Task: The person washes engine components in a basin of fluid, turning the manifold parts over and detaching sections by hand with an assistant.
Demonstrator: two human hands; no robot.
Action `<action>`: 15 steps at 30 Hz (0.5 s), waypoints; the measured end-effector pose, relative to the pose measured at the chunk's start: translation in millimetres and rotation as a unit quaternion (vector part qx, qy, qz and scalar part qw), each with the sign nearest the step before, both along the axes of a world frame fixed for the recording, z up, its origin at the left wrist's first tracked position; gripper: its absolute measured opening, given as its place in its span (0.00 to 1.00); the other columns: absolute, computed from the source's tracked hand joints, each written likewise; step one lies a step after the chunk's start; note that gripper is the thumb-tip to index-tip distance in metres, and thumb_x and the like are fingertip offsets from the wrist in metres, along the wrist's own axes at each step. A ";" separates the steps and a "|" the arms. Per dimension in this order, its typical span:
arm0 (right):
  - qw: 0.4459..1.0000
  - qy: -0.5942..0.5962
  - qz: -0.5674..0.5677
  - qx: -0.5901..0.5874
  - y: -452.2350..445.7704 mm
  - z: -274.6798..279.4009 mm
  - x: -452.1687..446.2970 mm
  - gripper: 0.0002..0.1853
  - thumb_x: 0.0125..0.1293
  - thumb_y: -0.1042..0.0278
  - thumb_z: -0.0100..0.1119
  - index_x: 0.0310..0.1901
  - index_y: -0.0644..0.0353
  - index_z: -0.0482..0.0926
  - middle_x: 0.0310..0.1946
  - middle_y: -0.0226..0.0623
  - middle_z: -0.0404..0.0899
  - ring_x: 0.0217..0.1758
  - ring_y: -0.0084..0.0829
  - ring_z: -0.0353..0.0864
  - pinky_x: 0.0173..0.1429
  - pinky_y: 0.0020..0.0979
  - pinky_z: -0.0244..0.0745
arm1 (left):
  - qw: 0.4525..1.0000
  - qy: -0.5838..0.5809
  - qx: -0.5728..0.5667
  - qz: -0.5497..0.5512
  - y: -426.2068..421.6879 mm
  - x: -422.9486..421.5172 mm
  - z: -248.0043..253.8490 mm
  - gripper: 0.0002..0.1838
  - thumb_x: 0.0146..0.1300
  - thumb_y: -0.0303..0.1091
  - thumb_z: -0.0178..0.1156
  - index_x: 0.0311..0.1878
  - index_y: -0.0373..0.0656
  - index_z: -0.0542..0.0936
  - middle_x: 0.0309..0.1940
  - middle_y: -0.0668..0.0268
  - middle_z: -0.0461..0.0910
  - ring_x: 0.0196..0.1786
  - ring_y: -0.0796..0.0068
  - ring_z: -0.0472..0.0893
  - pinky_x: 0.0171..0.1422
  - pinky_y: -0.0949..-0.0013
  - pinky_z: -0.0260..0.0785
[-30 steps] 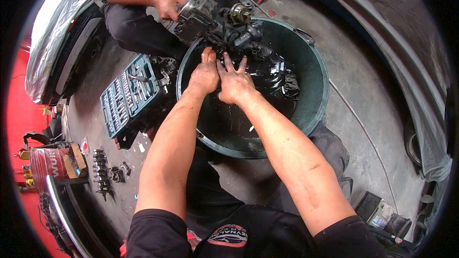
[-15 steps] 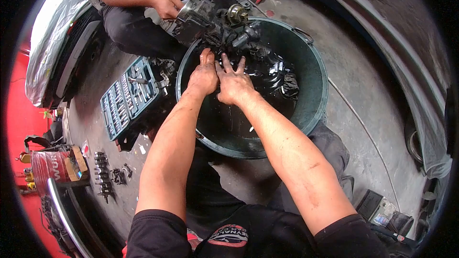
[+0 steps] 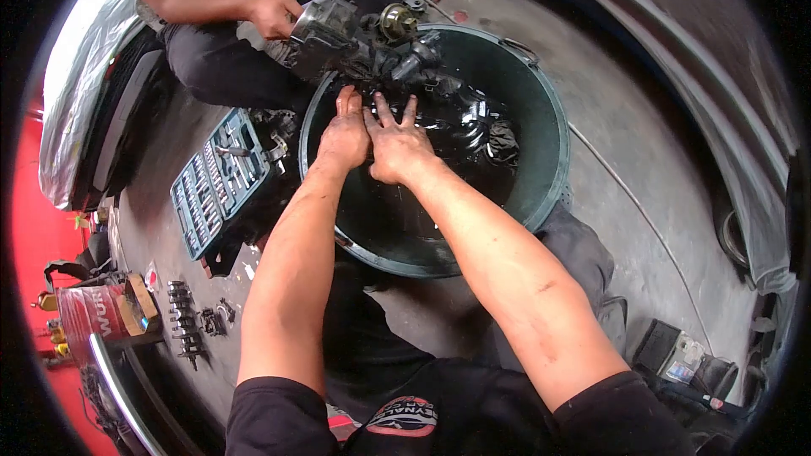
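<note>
Over the dark liquid in a big green tub (image 3: 541,148), my left hand (image 3: 345,139) and my right hand (image 3: 397,142) are side by side, thumbs close together. The left fingers stretch forward, held close to each other. On the right, two fingers are extended and spread apart. Both hands look greasy, and whatever lies under their palms is too dark to make out. Just beyond my fingertips, a metal engine part with a round brass-coloured piece (image 3: 397,24) overhangs the far rim. Wet black parts (image 3: 500,143) sit in the liquid to the right.
Opposite me, a co-worker's hand (image 3: 274,15) rests at the engine part. An open socket set (image 3: 221,181) lies left of the tub. A crankshaft (image 3: 184,321) is on the floor at lower left, and a thin hose (image 3: 642,194) runs along the right.
The whole view has shifted slightly, so the tub and engine part appear farther left. My hands keep nearly the same pose and place over the tub.
</note>
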State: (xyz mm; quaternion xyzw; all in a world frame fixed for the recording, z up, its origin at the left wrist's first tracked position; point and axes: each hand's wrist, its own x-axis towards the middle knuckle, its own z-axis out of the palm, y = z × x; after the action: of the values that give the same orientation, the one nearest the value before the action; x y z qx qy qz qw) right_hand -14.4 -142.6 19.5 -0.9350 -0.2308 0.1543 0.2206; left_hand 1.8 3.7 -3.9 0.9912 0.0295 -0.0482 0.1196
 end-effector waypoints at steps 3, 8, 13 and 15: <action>1.000 0.005 0.006 -0.018 -0.9 2.8 0.1 0.54 0.55 0.62 0.70 0.82 0.50 0.51 0.85 0.39 0.37 0.83 0.71 0.36 0.79 0.59 0.61 | 0.999 -0.028 -0.006 -0.015 6.5 2.1 -11.6 0.31 0.73 0.34 0.50 0.76 0.37 0.57 0.83 0.60 0.44 0.66 0.44 0.76 0.70 0.48 0.70; 1.000 0.001 0.004 -0.019 -0.7 2.8 -1.2 0.50 0.58 0.63 0.67 0.82 0.50 0.52 0.85 0.37 0.39 0.83 0.72 0.34 0.77 0.61 0.63 | 1.000 -0.012 -0.001 -0.007 3.3 1.7 -7.1 0.31 0.73 0.34 0.50 0.76 0.36 0.57 0.83 0.60 0.44 0.66 0.43 0.77 0.69 0.48 0.70; 1.000 0.015 0.005 -0.019 -1.8 6.7 -0.9 0.50 0.58 0.63 0.67 0.82 0.50 0.52 0.85 0.37 0.39 0.84 0.71 0.33 0.78 0.59 0.62 | 1.000 -0.003 0.001 -0.005 1.5 1.0 -3.4 0.32 0.72 0.34 0.51 0.76 0.36 0.57 0.83 0.59 0.44 0.66 0.44 0.77 0.69 0.48 0.70; 1.000 0.016 0.005 -0.019 -1.8 6.6 -0.7 0.51 0.58 0.63 0.67 0.82 0.50 0.51 0.85 0.37 0.38 0.84 0.71 0.33 0.78 0.59 0.62 | 1.000 -0.005 0.003 -0.005 1.6 1.5 -4.0 0.32 0.71 0.33 0.51 0.76 0.36 0.57 0.83 0.59 0.44 0.65 0.44 0.77 0.69 0.49 0.71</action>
State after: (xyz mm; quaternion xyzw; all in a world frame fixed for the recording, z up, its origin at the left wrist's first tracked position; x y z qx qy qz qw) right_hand -15.0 -144.4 26.1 -0.9352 -0.2290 0.1751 0.2055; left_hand 3.3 5.3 -7.9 0.9919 0.0244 -0.0441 0.1163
